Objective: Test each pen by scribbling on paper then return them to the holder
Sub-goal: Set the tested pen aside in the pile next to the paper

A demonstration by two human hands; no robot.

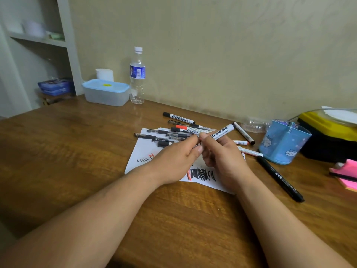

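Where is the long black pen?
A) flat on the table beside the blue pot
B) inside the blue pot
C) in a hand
A: the long black marker pen lies flat on the brown wooden table, just beside the blue plastic cat-patterned pen holder, clear of the white scribbled paper sheet.

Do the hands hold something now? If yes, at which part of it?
Yes. The right hand grips a white marker at the near part of its barrel. The left hand pinches its near end, which the fingers hide.

Brown wooden table (pixel 77 151) carries: scribbled white paper sheet (pixel 139 151), long black marker pen (pixel 280 178), blue plastic pen holder (pixel 284 146), clear water bottle (pixel 137 78), blue-lidded translucent box (pixel 105 93).
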